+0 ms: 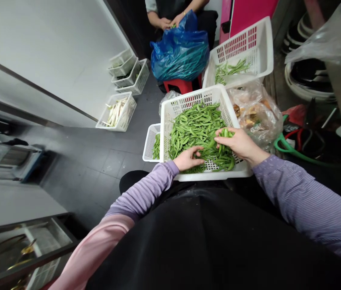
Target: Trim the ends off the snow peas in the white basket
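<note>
A white slotted basket (199, 176) rests in front of me, heaped with flat green pea pods (194, 124). My right hand (239, 144) is closed around a small bunch of pods (225, 133) above the basket's right part. Just left of it, my left hand (188, 158) hovers low over or touches the pods near the front rim. Its thumb and fingers are apart, with no pod visibly gripped between them. Some basket floor shows through below the hands.
Opposite, a person's hands (172, 22) work above a blue plastic bag (179, 56) on a red stool (179, 86). Another white basket (264, 52) holds green pods. A clear bag (258, 114), green-handled scissors (282, 143), a small pod tray (146, 147) and stacked baskets (138, 78) stand around.
</note>
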Demonstrator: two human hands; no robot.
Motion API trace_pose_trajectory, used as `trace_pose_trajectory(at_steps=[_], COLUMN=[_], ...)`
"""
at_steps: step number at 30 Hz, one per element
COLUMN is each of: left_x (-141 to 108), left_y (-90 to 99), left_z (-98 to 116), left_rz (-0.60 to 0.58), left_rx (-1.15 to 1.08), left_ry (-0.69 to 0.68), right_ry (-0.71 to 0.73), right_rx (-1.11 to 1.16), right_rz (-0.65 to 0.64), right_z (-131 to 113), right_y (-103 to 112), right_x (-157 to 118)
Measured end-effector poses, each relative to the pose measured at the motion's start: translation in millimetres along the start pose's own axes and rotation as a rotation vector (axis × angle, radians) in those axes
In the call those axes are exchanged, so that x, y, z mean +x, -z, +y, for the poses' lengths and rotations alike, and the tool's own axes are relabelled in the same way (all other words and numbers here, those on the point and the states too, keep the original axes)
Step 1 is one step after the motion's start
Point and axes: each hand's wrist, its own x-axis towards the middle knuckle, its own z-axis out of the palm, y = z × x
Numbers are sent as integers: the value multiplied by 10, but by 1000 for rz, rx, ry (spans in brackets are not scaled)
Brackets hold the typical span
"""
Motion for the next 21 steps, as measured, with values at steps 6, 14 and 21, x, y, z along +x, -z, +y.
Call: trace_pose_trajectory(at_steps=[6, 14, 21], left_x=[65, 169, 246], left_y=[154, 249, -114], left_z=[443, 582, 8], left_rz=[-85, 29, 45], left_rx=[608, 793, 853], left_ry=[-109, -388, -187], right_ry=[304, 341, -37], right_rx=[-530, -733, 256], right_rz=[72, -205, 233], right_z=[-46, -14, -137], right_y=[31, -85, 171], right_x=[-50, -79, 55])
